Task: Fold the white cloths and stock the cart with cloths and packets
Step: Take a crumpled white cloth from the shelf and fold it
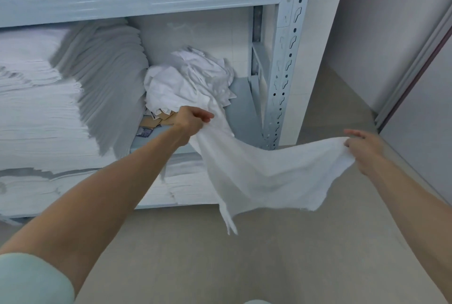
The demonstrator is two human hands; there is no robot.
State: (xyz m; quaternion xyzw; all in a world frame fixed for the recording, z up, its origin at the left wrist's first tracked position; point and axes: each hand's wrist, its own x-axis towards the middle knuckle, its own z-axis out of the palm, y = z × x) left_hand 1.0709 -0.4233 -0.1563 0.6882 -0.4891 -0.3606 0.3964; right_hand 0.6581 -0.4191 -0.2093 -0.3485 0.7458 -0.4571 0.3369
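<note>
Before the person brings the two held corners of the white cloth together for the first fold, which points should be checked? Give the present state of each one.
1. Left hand has a firm grip on the white cloth: ok, fingers curled round its edge.
2. Right hand pinches the opposite corner: ok.
3. Cloth is spread flat between the hands: not ok, it sags and one tail hangs down.
4. Cloth is free of the crumpled pile on the shelf: cannot tell, the left hand is right beside the pile.
5. Cart is within reach: cannot tell, none is in view.
</note>
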